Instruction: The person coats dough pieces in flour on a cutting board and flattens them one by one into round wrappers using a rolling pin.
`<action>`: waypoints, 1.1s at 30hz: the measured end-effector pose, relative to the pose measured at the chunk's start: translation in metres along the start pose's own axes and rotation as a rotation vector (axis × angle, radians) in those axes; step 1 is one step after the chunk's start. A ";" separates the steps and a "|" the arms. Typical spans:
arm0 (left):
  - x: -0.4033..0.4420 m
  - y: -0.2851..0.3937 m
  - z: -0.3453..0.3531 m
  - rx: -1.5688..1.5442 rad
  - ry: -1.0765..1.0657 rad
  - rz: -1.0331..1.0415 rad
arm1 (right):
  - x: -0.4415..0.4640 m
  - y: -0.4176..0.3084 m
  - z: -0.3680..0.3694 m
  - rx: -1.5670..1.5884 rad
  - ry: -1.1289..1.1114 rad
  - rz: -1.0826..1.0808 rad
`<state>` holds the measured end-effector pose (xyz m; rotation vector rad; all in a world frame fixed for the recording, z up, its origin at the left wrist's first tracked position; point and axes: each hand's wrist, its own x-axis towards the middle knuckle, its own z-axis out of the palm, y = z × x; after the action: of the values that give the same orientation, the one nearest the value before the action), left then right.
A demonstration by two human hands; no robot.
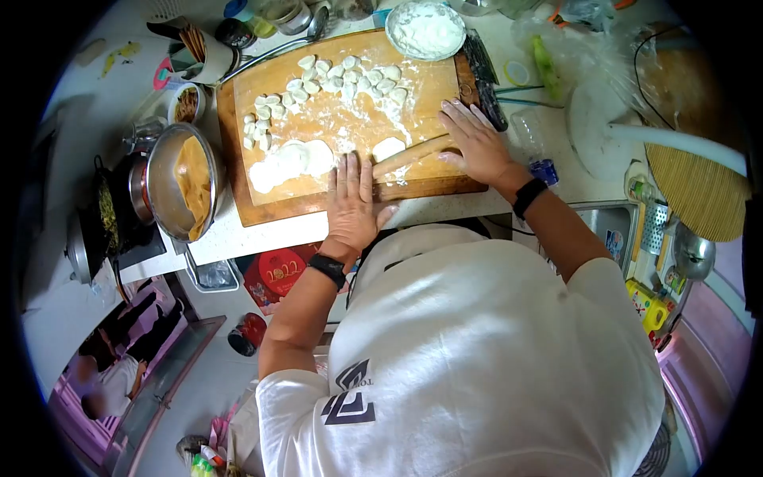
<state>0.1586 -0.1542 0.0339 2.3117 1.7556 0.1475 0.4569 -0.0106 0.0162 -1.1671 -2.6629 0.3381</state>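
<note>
- Spreads the right hand (477, 147) over the right end of the wooden rolling pin (415, 154), fingers straight and unclenched; hides that end beneath the palm.
- Lays the left hand (352, 203) palm-down at the pin's other end, fingers released and extended; impossible to tell how much wood underneath.
- Just beyond the pin, on the cutting board (439, 83): a dough round (389, 147), with its near edge hard to trace against the wood.
- Beside the left fingertips, overlapping dough sheets (290, 163), too white and floury to separate.
- Farther back, small dough pieces (335, 83), too crowded to count.
- At the back right, over the board's edge, a bowl of flour (427, 30), close against the top of the view.
- Left on the desk (576, 189), a metal basin (164, 171); unclear contents, brownish.
</note>
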 end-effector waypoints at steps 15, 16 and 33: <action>0.024 -0.003 -0.005 0.034 0.042 -0.031 | 0.013 0.013 0.006 0.065 0.007 0.000; 0.039 -0.010 -0.002 0.040 0.099 -0.080 | 0.024 0.013 0.005 0.050 0.055 0.010; 0.108 0.003 0.001 -0.146 0.108 -0.241 | -0.047 -0.035 -0.012 0.222 0.142 -0.024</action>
<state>0.1909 -0.0512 0.0271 2.0075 1.9871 0.3506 0.4669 -0.0671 0.0330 -1.0490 -2.4423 0.5118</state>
